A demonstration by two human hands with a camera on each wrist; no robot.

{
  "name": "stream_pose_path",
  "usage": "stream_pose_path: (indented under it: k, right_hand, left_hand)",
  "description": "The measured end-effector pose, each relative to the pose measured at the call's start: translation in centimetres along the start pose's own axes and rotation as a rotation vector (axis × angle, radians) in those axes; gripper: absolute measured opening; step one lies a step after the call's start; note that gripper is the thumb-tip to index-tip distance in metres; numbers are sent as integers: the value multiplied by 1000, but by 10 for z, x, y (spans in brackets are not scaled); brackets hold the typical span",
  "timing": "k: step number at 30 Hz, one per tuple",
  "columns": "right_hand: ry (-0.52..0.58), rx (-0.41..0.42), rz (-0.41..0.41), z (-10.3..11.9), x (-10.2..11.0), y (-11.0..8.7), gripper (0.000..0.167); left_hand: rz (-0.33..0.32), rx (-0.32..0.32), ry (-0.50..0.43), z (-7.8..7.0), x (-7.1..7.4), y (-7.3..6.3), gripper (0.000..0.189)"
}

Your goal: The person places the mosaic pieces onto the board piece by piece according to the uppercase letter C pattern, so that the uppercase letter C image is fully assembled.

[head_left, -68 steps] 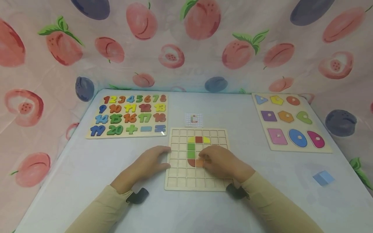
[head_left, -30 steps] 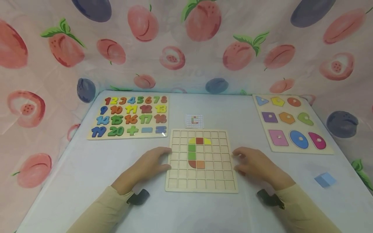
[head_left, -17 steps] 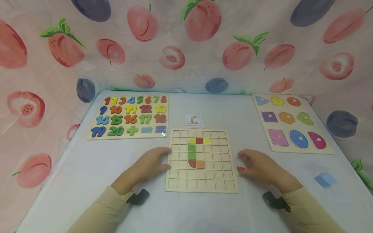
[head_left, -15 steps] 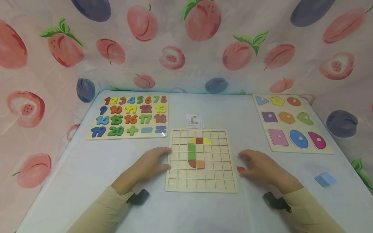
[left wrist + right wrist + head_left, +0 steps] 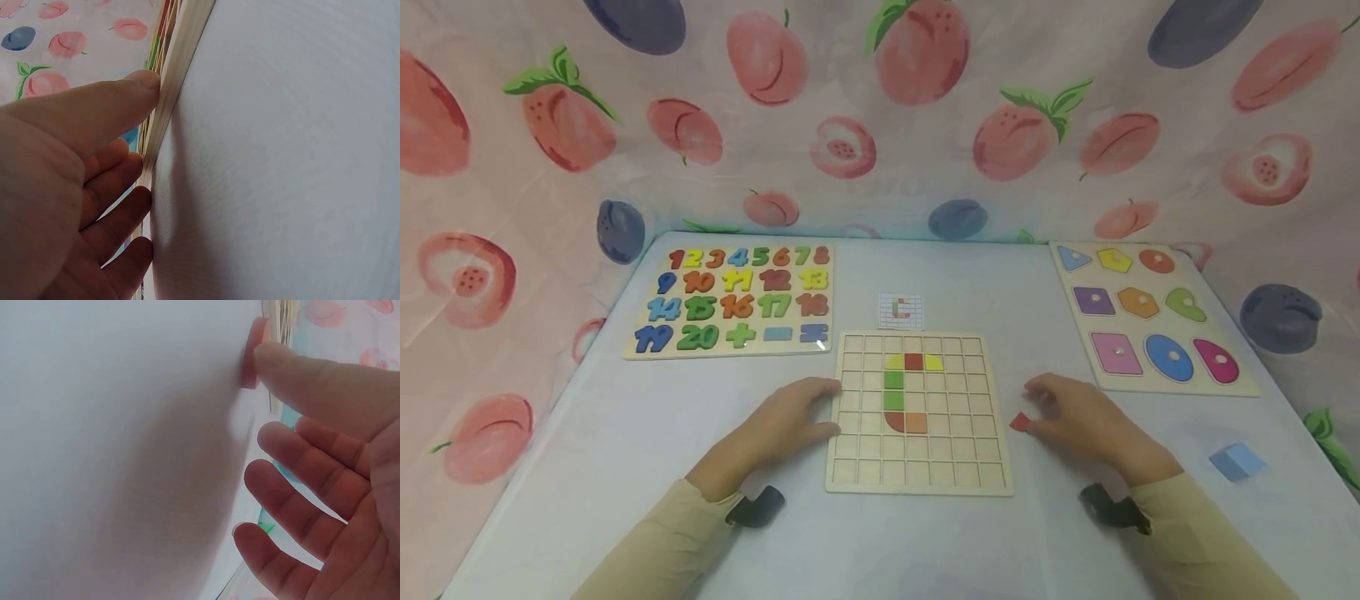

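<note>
A square wooden grid board (image 5: 955, 473) lies in the middle of the table. On it, yellow, red, green and orange pieces form a C-like shape, with a green square (image 5: 893, 401) on its left side. My left hand (image 5: 778, 423) rests its thumb and fingertips against the board's left edge; the left wrist view shows the thumb (image 5: 140, 84) at the wooden rim. Right of the board, a small flat red piece (image 5: 1020, 422) lies on the table. My right hand (image 5: 1078, 423) touches it with the thumb tip (image 5: 275, 359), the other fingers spread apart and holding nothing.
Behind the grid board lies a small pattern card (image 5: 900, 312). A number puzzle board (image 5: 752, 352) stands at the back left, a knobbed shape puzzle (image 5: 1108, 321) at the back right. A light blue block (image 5: 1237, 462) sits at the right.
My right hand has left the grid board and moved right. The red piece has come into view under its thumb, turned and shifted slightly. My left hand has stayed at the board's edge.
</note>
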State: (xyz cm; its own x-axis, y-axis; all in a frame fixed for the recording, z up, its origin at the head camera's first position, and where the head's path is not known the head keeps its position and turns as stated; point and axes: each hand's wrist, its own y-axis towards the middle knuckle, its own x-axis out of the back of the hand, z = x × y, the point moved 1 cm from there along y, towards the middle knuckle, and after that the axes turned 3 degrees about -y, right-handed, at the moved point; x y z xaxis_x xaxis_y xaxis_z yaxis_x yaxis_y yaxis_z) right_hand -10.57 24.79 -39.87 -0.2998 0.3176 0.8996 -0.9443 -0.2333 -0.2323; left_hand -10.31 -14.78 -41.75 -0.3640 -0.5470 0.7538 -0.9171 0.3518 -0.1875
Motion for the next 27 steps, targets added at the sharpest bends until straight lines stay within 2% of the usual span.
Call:
stream_pose_path:
  k: [9,16,27]
  right_hand:
    - [2,4,-32,1,0,8,47]
    - [-11,54,-75,3,-1,13,41]
    - [45,101,-3,15,-4,13,39]
  left_hand:
    - [0,1,2,1,0,0,60]
    - [0,2,-4,1,0,0,60]
    - [10,12,-13,0,0,0,61]
